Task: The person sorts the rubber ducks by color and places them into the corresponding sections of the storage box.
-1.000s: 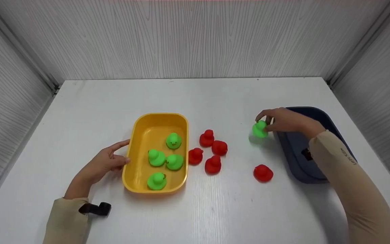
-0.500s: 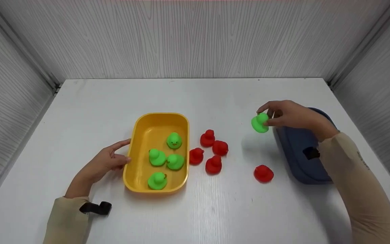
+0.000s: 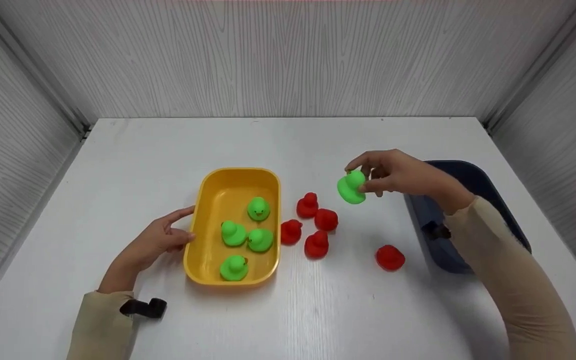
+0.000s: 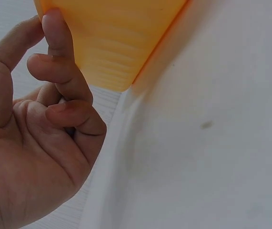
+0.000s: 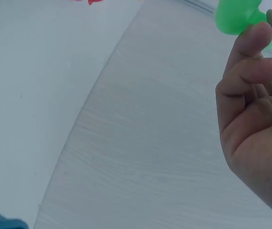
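Clearly, the weak point is the fingertip pinch: the person's right hand [image 3: 393, 172] grips a green duck [image 3: 352, 187] by its head between thumb and fingers, tilted and raised above the bench [image 3: 328, 310], between the red cluster and the dark blue bin [image 3: 428, 242]. Being smooth-looking and held by so little, it could pop out if the squeeze turns uneven; a drop farther left might scatter the four red ducks [image 3: 326, 220] beside the yellow bin [image 3: 240, 176]. A low pass could knock them too.

The left hand [image 3: 155, 240] touches that bin's outer side with thumb and finger; whether it truly pinches the rim cannot be told. Pushing there would probably shove the bin into the nearest red duck and jostle the four green ducks [image 3: 233, 233] inside.
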The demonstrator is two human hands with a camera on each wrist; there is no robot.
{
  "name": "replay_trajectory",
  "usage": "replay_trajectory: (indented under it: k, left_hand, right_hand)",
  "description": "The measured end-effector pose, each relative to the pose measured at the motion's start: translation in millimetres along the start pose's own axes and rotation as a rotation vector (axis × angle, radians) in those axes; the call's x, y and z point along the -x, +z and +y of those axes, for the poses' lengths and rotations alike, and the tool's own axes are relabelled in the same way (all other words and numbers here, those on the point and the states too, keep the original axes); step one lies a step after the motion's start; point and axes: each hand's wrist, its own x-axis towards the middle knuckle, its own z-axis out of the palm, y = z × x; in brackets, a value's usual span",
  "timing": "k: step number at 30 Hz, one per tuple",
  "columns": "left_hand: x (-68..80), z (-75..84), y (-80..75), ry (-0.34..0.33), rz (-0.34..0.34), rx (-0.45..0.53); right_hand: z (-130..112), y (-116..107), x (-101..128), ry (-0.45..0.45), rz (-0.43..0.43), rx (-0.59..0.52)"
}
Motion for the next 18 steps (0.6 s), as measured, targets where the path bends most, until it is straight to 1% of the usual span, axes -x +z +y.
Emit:
replay_trajectory:
  k: [5, 11, 15, 18]
  left_hand:
    - [-0.3, -2.8, 0.8, 0.0, -0.003, 0.005]
    - [0.3, -2.9, 0.1, 0.01, -0.007, 0.004]
    - [0.0, -1.4, 0.4, 0.001, -0.002, -0.008]
    - [0.8, -0.2, -0.7, -0.006, 0.003, -0.006]
  right_hand:
    - [-16, 30, -19, -0.003, -0.029, -0.034]
    - [-28, 65, -42, -0.046, -0.078, -0.036]
    - [-35, 82, -53, -0.078, -0.102, -0.059]
    - [-43, 91, -60, -0.083, -0.113, -0.071]
